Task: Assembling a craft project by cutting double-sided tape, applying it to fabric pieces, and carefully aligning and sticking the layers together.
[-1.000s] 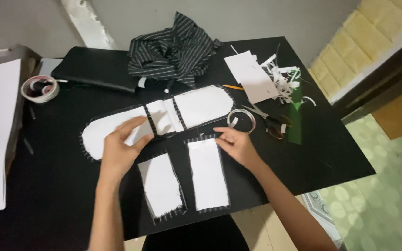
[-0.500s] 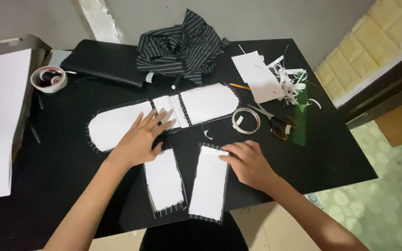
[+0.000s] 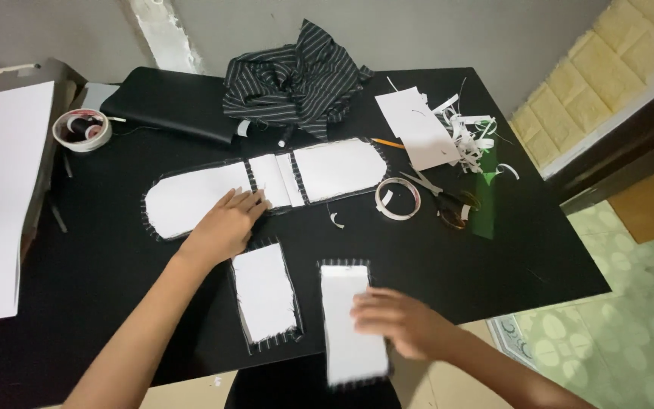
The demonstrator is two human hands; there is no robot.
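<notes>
Under right hand [image 3: 399,322] (fingers flat) white panel [image 3: 351,322], left hand [image 3: 225,223] spread on long piece [image 3: 191,201]

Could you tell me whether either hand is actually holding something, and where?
Nothing is gripped: the left hand lies flat on the long white panel; the right hand presses the white rectangle's right edge.

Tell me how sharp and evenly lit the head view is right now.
Head view: the right hand is motion-blurred over the white panel; the left hand and the scissors look sharp. Light is soft and even, shadows faint; the white pieces look slightly washed out against the black table.
</notes>
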